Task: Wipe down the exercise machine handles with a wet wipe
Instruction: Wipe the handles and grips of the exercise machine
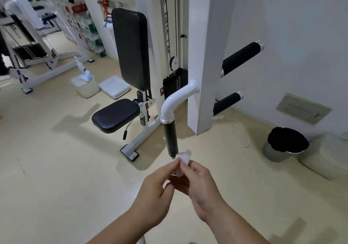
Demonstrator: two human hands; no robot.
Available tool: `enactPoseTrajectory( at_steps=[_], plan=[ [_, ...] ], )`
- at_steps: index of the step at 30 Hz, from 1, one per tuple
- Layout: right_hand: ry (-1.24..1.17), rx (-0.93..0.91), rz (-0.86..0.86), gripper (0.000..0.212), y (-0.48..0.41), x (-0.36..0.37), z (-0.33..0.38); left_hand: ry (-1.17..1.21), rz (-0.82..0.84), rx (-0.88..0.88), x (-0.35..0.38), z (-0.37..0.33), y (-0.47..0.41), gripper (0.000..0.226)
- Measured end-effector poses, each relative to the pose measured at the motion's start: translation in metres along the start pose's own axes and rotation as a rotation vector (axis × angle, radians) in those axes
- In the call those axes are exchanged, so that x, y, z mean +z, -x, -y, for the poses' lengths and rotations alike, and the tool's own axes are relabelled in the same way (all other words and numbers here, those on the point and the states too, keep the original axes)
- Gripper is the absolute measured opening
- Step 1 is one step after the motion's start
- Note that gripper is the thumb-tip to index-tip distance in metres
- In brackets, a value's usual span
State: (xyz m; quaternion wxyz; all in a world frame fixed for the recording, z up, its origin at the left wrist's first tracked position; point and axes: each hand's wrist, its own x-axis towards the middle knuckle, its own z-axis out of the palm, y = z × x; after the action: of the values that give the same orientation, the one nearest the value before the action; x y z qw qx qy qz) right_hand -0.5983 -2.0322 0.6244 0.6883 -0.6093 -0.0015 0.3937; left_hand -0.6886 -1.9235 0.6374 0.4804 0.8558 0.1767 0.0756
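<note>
a: left grip?
b: left grip (156,184): thumb and forefinger pinch the wet wipe (182,158).
a: right grip?
b: right grip (198,182): fingers curled, pinching the same wet wipe.
a: wet wipe location?
b: held between both, at the lower end of the black handle (170,137); contact unclear.
</note>
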Motion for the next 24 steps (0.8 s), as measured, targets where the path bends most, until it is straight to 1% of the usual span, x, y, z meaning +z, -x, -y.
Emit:
enactPoseTrajectory(
  at_steps=[3,5,7,9,10,12,13,15,18,22,24],
  plan=[
    [0.040,-0.076,-0.117,0.022,-0.003,-0.003,-0.001,-0.005,-0.046,0.002,-0.007,-0.003,-0.001,0.077],
    [0.149,-0.171,-0.227,0.022,-0.007,-0.007,0.000,0.020,-0.183,-0.055,-0.015,-0.006,-0.003,0.069],
    [0.296,-0.342,-0.316,0.021,-0.011,-0.007,0.004,0.092,-0.349,-0.074,-0.025,-0.011,-0.009,0.062],
    [0.376,-0.535,-0.353,0.022,-0.013,0.001,0.017,0.137,-0.423,-0.029,-0.036,-0.019,-0.019,0.065],
    [0.414,-0.630,-0.386,0.020,-0.014,0.007,0.025,0.152,-0.412,-0.007,-0.041,-0.024,-0.026,0.070],
    [0.494,-0.797,-0.436,0.027,-0.019,0.022,0.041,0.146,-0.331,0.027,-0.049,-0.033,-0.038,0.084],
    [0.525,-0.863,-0.423,0.030,-0.024,0.029,0.046,0.138,-0.287,0.034,-0.051,-0.035,-0.043,0.090],
    [0.583,-0.949,-0.341,0.036,-0.034,0.042,0.048,0.136,-0.240,0.044,-0.052,-0.037,-0.050,0.090],
    [0.662,-0.955,-0.225,0.047,-0.045,0.055,0.040,0.154,-0.257,0.060,-0.055,-0.030,-0.058,0.087],
    [0.644,-0.784,-0.072,0.066,-0.057,0.063,0.018,0.112,-0.244,0.147,-0.066,-0.018,-0.068,0.086],
    [0.736,-0.683,-0.040,0.073,-0.060,0.060,-0.001,0.067,-0.222,0.183,-0.072,-0.014,-0.072,0.084]
  ],
)
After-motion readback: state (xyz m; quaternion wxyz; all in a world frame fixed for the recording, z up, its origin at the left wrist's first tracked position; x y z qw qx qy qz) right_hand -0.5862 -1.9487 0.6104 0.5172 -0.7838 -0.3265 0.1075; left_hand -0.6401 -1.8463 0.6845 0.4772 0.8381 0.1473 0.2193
